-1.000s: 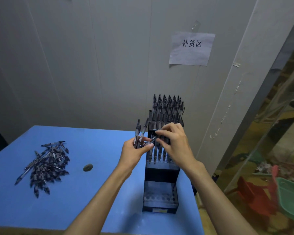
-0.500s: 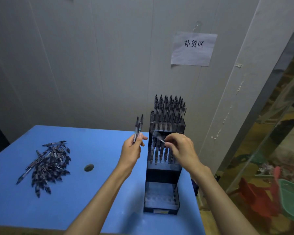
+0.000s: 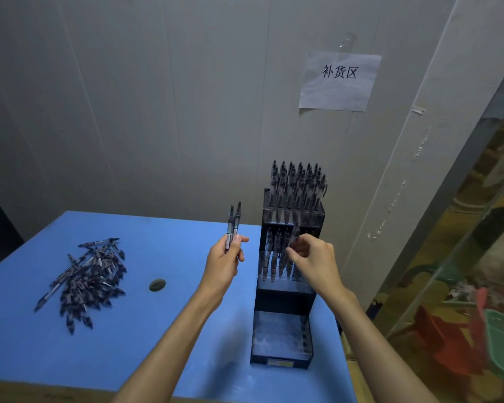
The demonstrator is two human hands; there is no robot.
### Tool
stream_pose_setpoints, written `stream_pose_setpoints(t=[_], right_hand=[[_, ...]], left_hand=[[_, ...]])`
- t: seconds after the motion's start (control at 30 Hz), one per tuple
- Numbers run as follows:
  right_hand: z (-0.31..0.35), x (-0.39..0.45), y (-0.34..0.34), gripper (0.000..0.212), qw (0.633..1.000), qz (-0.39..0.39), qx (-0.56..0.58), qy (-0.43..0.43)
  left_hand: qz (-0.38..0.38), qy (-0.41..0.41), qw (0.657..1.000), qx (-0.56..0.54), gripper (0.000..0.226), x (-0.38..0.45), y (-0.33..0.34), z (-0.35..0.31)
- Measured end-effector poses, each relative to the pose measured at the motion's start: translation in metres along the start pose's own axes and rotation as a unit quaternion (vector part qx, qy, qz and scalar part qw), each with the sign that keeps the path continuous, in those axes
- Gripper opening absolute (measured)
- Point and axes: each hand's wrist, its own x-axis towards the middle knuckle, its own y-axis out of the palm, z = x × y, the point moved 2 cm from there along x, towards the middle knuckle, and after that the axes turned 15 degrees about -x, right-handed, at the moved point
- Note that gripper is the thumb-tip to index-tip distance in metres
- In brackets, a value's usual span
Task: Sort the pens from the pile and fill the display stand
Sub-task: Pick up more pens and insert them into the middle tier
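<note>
A black tiered display stand (image 3: 284,295) stands at the right side of the blue table (image 3: 146,338). Its top tier is packed with upright pens (image 3: 298,184), the middle tier holds several, and the bottom tier shows bare holes. My left hand (image 3: 223,264) grips two pens (image 3: 233,225) upright, just left of the stand. My right hand (image 3: 313,258) pinches one pen (image 3: 294,238), blurred, over the middle tier. The pile of dark pens (image 3: 88,276) lies on the table's left side.
A small round dark disc (image 3: 157,285) lies on the table between the pile and my left arm. A paper sign (image 3: 340,81) hangs on the grey wall behind. Right of the table's edge are red and green plastic items (image 3: 477,341) on the floor.
My right hand took one pen from the bunch in my left hand and carried it to the stand's middle tier. My left hand now holds two pens upright.
</note>
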Motion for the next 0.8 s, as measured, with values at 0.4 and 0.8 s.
stream_pose_setpoints(t=[0.4, 0.8], right_hand=[[-0.007, -0.005, 0.019, 0.021, 0.998, 0.057, -0.02, 0.025], [-0.005, -0.001, -0.003, 0.02, 1.0, 0.005, -0.02, 0.007]], left_hand=[[0.033, -0.008, 0.999, -0.004, 0.019, -0.001, 0.007, 0.001], [0.042, -0.003, 0.999, 0.012, 0.023, -0.003, 0.015, -0.001]])
